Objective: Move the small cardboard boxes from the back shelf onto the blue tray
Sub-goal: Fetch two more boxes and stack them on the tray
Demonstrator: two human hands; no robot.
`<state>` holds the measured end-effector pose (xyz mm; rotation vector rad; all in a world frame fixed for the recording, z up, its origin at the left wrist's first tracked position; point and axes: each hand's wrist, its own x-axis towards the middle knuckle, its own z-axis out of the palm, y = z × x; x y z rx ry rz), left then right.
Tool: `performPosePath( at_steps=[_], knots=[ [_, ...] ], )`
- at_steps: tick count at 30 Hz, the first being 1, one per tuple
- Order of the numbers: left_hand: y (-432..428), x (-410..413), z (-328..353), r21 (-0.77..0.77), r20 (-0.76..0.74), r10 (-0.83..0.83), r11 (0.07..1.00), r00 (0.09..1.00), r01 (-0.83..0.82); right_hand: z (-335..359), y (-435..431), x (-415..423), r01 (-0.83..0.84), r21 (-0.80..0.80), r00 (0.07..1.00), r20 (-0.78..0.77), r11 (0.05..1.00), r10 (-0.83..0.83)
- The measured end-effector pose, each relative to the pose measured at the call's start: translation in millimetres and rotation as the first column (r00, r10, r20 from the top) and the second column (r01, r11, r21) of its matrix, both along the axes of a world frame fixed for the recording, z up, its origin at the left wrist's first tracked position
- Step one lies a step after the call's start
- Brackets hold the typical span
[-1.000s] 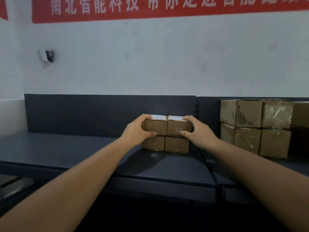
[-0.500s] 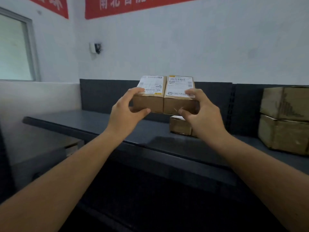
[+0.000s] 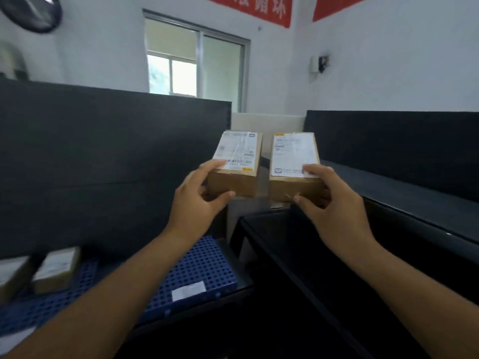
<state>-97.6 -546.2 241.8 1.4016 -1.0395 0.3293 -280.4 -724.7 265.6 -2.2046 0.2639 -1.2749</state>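
Hands (image 3: pixel 264 211) raised level, one box (image 3: pixel 234 168) apiece.

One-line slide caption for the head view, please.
Left hand and right hand each carry a labelled cardboard box above the blue tray.

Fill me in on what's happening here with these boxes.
A person is carrying two small cardboard boxes, one in each hand: the left hand grips the left box and the right hand grips the right box, both held up in the air with a gap between them. Below and to the left lies the blue tray, where two boxes already sit. Neither carried box is set down yet.
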Motion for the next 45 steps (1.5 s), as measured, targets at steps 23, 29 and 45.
performPosePath(
  at_steps=[23,29,45],
  knots=[
    [434,260,-154,0.266,-0.144,0.648,0.753,0.748,-0.602,-155,299,361,-0.458,0.258,0.839,-0.189,0.851,0.509],
    [472,293,-205,0.371,-0.203,0.685,0.715,0.7,-0.592,-203,341,411,-0.456,0.329,0.786,-0.286,0.827,0.548],
    [467,313,-272,0.475,-0.226,0.693,0.692,0.685,-0.543,-272,357,466,-0.506,0.247,0.713,-0.42,0.827,0.562]
  ],
)
